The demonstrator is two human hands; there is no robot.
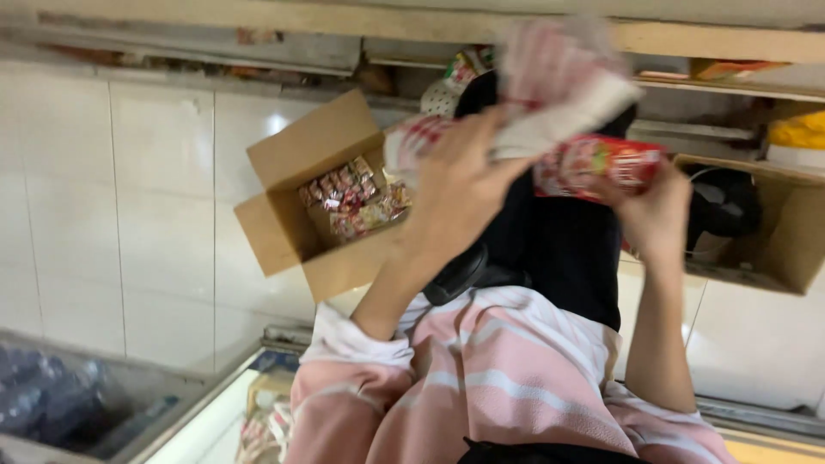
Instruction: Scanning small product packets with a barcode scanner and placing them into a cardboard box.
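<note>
- Left hand point(460, 185) grips a blurred, crinkly red-and-white packet bundle point(550, 86).
- Right hand point(657, 206) clasps a glossy red snack packet point(601, 165).
- Open cardboard box point(296, 228) holds small wrapped sachets point(352, 198).

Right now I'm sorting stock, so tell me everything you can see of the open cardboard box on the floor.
The cardboard box is plain brown corrugated card, its top flaps folded outward and open. It sits on the white tiled floor, at an angle to the tile lines. Inside lies a loose heap of small red and yellow snack packets, filling it only partly. Neither hand touches it; the left hand passes in front of its near corner.
</note>
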